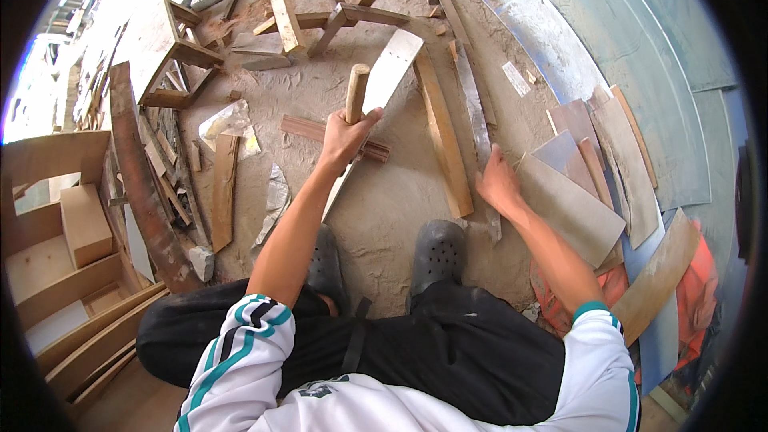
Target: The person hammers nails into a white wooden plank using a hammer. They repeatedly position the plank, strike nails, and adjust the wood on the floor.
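In the head view, the left hand (344,140) has its grip closed around a round wooden handle (357,94) standing up beside a long pale blade (394,66), which slants across the area ahead of the dark clogs (439,252), broad end farthest away, crossing a reddish-brown grooved wooden strip (302,127). The right hand (499,182) is half curled just beside a narrow whitish batten (469,96), and whether its grip holds anything cannot be told. Overlapping boards (572,208) lie to its right, and a squared timber (442,136) lies between the two hands

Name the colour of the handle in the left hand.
The handle is light brown, seen in the head view.
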`<action>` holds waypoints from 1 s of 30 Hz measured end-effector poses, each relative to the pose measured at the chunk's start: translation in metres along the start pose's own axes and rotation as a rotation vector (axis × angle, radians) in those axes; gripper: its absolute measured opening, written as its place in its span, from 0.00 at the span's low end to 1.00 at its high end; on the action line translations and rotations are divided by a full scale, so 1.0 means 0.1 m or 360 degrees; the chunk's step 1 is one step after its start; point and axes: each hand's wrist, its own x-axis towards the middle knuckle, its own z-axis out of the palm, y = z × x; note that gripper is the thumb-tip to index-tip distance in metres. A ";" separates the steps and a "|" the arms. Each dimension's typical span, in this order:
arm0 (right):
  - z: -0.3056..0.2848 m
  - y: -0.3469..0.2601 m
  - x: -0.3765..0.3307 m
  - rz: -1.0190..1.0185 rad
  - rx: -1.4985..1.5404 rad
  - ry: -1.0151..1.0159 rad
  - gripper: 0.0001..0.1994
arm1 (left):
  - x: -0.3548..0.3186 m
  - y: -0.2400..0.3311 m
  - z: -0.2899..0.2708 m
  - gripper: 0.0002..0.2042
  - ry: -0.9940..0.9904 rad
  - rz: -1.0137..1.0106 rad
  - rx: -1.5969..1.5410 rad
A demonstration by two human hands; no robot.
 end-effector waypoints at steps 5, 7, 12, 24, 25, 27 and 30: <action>0.37 0.44 0.06 -0.0108 0.0091 0.0324 0.41 | 0.04 0.03 0.11 0.20 0.0106 0.0025 -0.0023; 0.33 0.38 0.08 -0.0055 0.0514 0.0329 0.39 | 0.06 -0.04 0.11 0.19 0.0147 0.0051 -0.0048; -0.37 -0.21 -0.20 0.0296 0.2018 -0.0273 0.25 | 0.06 -0.06 0.05 0.17 0.0123 0.0001 -0.0034; -0.40 -0.37 -0.22 -0.0969 0.0679 -0.0036 0.39 | 0.01 -0.02 0.00 0.12 0.0016 0.0014 -0.0009; -0.61 -0.46 -0.29 -0.0850 0.0871 -0.0209 0.37 | 0.00 -0.04 -0.01 0.11 0.0003 0.0042 -0.0018; -0.47 -0.46 -0.18 -0.0834 0.0714 0.0298 0.34 | -0.03 -0.06 0.03 0.11 0.0002 0.0048 0.0017; -0.62 -0.52 -0.19 -0.0252 0.1387 -0.0135 0.29 | -0.04 -0.04 0.06 0.11 -0.0007 0.0041 0.0002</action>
